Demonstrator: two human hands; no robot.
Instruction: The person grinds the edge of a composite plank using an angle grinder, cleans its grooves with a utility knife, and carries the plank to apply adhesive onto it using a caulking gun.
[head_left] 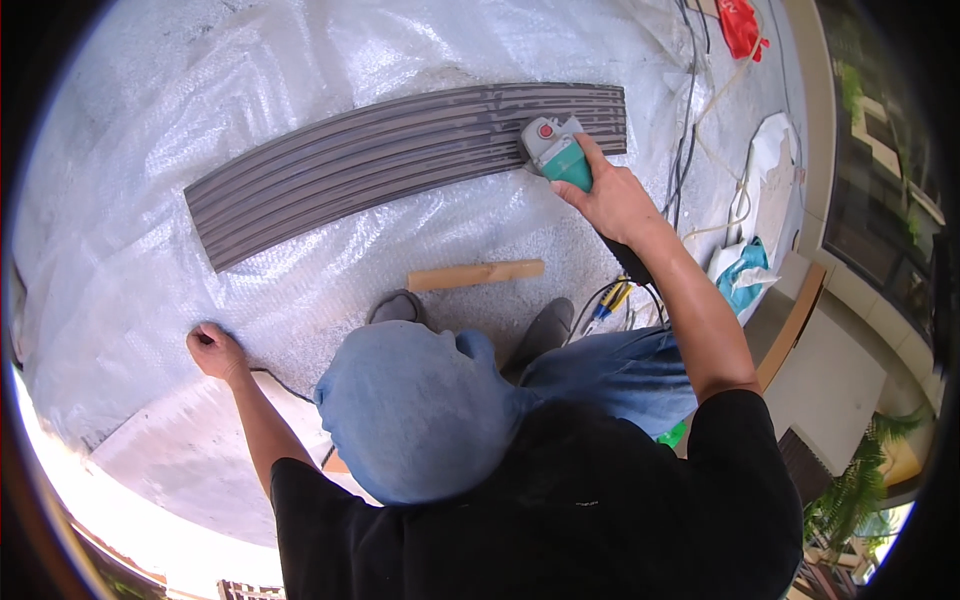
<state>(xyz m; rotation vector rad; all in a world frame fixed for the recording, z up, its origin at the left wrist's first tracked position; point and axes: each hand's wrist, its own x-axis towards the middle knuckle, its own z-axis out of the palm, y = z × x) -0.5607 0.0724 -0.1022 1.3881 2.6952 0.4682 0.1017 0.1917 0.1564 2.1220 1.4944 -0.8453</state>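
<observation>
My right hand [618, 203] grips a green and grey angle grinder [556, 152] with a red button on its head. The grinder's head sits over the right part of a long, dark brown board [400, 155] with lengthwise grooves. Its disc is hidden under the head. The board lies on bubble wrap [330, 235], and its right part looks more streaked than its left. Off to the lower left, away from the board, my left hand [215, 351] is loosely curled above the sheet, with nothing visible in it.
A wood strip [475, 274] lies before my shoes. Pliers with yellow and blue handles [610, 302] lie beside my right leg. Dark cables [683, 150] and a pale cord [722, 95] run along the right. A red bag [740, 28] and a teal bag [743, 275] lie there too.
</observation>
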